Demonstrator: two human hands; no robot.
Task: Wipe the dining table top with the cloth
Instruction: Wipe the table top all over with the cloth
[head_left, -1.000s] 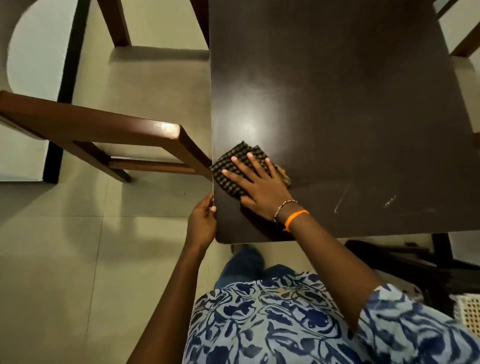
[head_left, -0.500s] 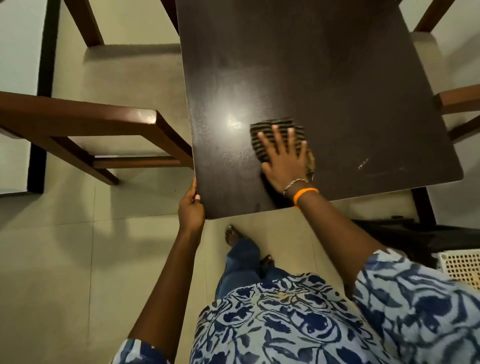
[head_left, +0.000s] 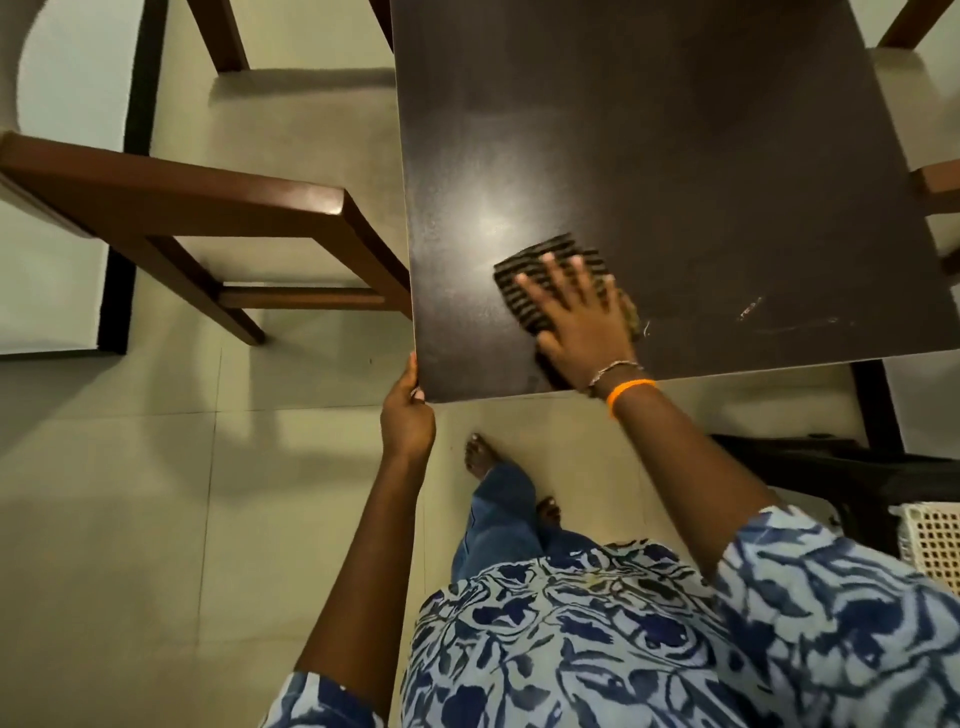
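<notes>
The dark brown dining table top (head_left: 675, 130) fills the upper right of the head view. A dark striped cloth (head_left: 519, 270) lies on it near the front left corner. My right hand (head_left: 582, 322) presses flat on the cloth with fingers spread; it wears an orange band and a bracelet at the wrist. My left hand (head_left: 408, 415) holds the table's front left corner, thumb along the left edge and fingers hidden underneath. Pale smears (head_left: 750, 309) show on the top to the right of the cloth.
A brown wooden chair (head_left: 208, 208) stands close to the table's left edge. Another chair (head_left: 935, 182) is at the right edge. A dark low piece (head_left: 831, 467) and a white perforated basket (head_left: 930, 540) sit on the tiled floor at lower right.
My right hand slid the cloth from the table's left edge toward the right, then a little back left. My left hand stayed on the front left corner.
</notes>
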